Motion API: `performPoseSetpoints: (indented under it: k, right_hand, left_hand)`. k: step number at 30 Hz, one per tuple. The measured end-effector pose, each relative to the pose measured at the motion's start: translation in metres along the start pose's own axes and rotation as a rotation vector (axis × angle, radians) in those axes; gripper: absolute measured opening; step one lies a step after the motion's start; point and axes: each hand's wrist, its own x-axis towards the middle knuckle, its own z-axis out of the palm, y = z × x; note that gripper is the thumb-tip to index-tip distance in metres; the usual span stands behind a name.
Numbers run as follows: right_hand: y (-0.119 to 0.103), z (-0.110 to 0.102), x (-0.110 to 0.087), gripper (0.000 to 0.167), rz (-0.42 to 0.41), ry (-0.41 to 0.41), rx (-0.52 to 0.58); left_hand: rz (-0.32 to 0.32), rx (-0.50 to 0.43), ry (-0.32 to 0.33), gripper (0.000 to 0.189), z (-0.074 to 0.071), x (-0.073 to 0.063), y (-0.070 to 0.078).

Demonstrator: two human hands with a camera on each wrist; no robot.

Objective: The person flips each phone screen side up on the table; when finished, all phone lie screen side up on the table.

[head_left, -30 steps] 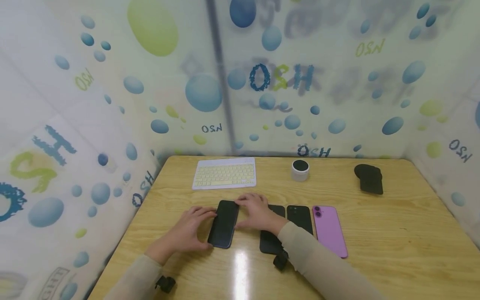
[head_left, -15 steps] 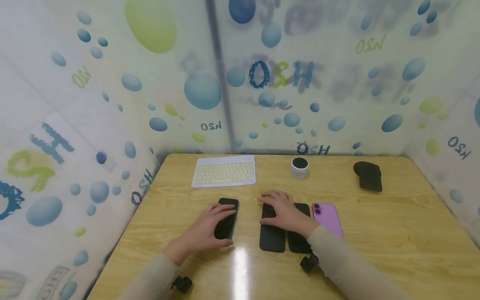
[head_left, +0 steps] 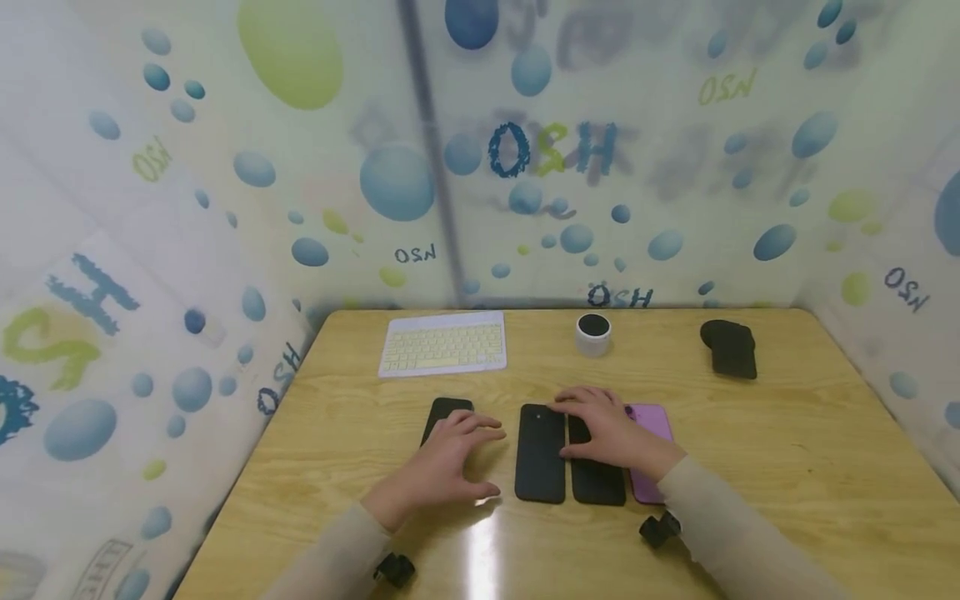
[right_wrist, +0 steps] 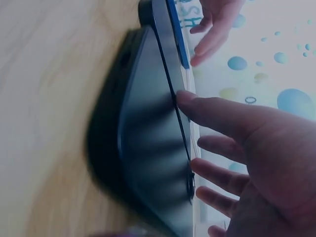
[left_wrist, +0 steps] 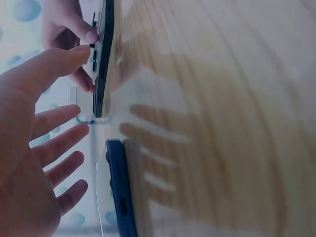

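Note:
Several phones lie in a row on the wooden table. My left hand hovers with spread fingers over the leftmost dark phone, partly hiding it. In the left wrist view a gap shows between that hand and the blue-edged phone. To the right lies a black phone. My right hand reaches over another black phone, its thumb and fingertips at the seam between the two black phones. Its fingers are loosely spread. A purple phone at the right end is partly covered by the right hand.
Behind the phones lies a white keyboard. A small white cylinder with a black top stands at the back. Farther right is a black flat object with a rounded end. Patterned walls enclose the wooden table.
Both hands have moved right. The right hand went from the leftmost phone's edge across to the black phones; the left hand left that phone's left edge and came over it. The phones look unmoved.

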Motion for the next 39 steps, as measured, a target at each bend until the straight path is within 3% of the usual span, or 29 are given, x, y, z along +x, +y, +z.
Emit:
performPoseSetpoints:
  k: [8,17,28,39]
  right_hand:
    - [0.008,-0.001,-0.002,0.072,-0.044,-0.003,-0.017]
    - [0.004,-0.005,0.0,0.074,-0.027,-0.027,-0.035]
    - [-0.002,-0.005,0.003,0.077,0.028,-0.061,0.055]
    - [-0.009,-0.002,0.008,0.075,0.084,-0.038,0.08]
  left_hand:
    - [0.002,0.04,-0.03,0.078,0.004,0.007,0.012]
    - [-0.011,0.117,-0.061,0.081,0.012,0.02,0.022]
    - [-0.04,0.226,-0.025,0.078,0.016,0.022,0.028]
    - [-0.043,0.241,-0.008,0.077,0.016,0.02,0.026]
